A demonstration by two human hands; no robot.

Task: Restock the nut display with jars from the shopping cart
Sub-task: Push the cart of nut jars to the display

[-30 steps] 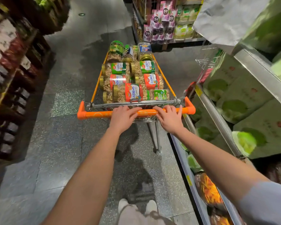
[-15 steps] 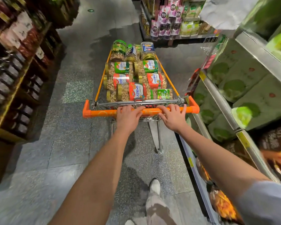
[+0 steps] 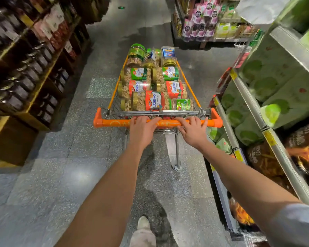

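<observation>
A wire shopping cart with an orange handle stands in the aisle straight ahead of me. It is filled with several clear jars of cashews with gold lids and red or green labels, most lying on their sides. My left hand rests on the middle of the handle, fingers laid flat over the bar. Just to its right, my right hand presses on the same bar with fingers spread. Neither hand holds a jar.
Dark wooden shelves with dark jars line the left side. Metal shelving with green packages and orange snack bags runs close along the right of the cart. A rack of purple packs stands ahead right. Grey floor tiles stretch forward.
The cart and I have rolled forward down the aisle; the shelves on both sides slid back past me. Both hands stay on the handle.
</observation>
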